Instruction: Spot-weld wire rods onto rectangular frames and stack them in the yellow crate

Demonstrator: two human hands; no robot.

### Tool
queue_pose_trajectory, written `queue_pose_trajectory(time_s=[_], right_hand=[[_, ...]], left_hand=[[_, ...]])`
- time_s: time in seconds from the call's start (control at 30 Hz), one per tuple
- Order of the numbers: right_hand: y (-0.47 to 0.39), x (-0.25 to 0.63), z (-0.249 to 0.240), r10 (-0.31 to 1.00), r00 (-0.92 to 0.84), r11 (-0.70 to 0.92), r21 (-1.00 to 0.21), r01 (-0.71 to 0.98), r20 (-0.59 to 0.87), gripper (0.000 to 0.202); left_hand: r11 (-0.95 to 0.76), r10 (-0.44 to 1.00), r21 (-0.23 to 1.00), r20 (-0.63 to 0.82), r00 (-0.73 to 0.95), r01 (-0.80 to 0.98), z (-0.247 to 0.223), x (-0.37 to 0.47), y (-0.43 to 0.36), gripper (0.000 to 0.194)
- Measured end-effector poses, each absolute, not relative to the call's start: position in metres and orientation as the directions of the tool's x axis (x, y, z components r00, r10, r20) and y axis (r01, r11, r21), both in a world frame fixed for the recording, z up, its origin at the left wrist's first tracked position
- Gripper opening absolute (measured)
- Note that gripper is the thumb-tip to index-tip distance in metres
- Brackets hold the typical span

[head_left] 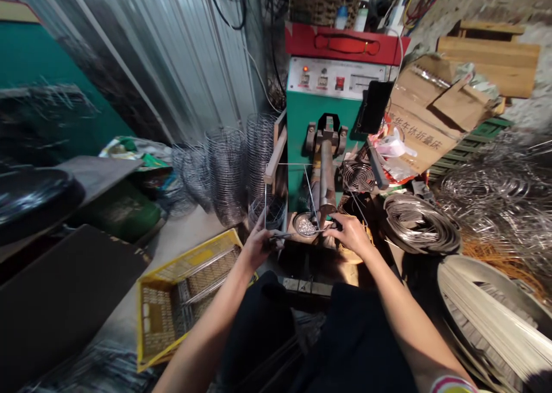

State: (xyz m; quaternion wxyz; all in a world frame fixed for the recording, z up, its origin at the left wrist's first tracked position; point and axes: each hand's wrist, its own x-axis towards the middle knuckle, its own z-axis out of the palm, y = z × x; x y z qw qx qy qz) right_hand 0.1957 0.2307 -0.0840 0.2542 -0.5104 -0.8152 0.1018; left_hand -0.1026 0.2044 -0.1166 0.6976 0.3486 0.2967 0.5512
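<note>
My left hand [257, 246] is closed around the near left part of a thin metal wire frame [311, 195], whose straight sides reach up toward the machine. A short dark rod-like piece sticks out to the right from its fingers. My right hand [352, 234] pinches at the frame's near right end, close under the machine's lower arm [328, 177]; its fingertips are partly lost in shadow. Between both hands stands a small round dish [305, 226] of shiny metal bits. Behind it rises a green spot-welding machine [297, 128] with a lit orange lamp on its panel.
A yellow crate [144, 324] with wire rods sits at left, before stacks of round wire grids [226, 174]. At right lie a coil of flat metal strip [420, 223], a large round pan [452, 278] holding straight rods, tangled wire [487, 180] and a cardboard box [425, 117].
</note>
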Motion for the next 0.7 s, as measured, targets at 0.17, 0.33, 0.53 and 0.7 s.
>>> queue_pose_trajectory(time_s=[0.17, 0.33, 0.53, 0.7], right_hand=[[0.235, 0.197, -0.082, 0.894, -0.347, 0.444, -0.448, 0.776, 0.284, 0.045], [0.237, 0.2, -0.082, 0.896, -0.338, 0.436, -0.432, 0.79, 0.288, 0.047], [0.239, 0.198, -0.085, 0.896, -0.339, 0.434, -0.408, 0.803, 0.286, 0.053], [0.243, 0.215, -0.094, 0.872, -0.289, 0.436, -0.355, 0.827, 0.396, 0.061]], left_hand=[[0.125, 0.982, 0.823, -0.021, 0.19, -0.554, -0.115, -0.097, 0.197, 0.09], [0.144, 0.975, 0.812, -0.019, 0.221, -0.565, -0.118, -0.098, 0.203, 0.091], [0.163, 0.976, 0.806, -0.046, 0.214, -0.569, -0.122, -0.099, 0.206, 0.091], [0.231, 0.963, 0.789, -0.1, 0.252, -0.57, -0.128, -0.099, 0.206, 0.085]])
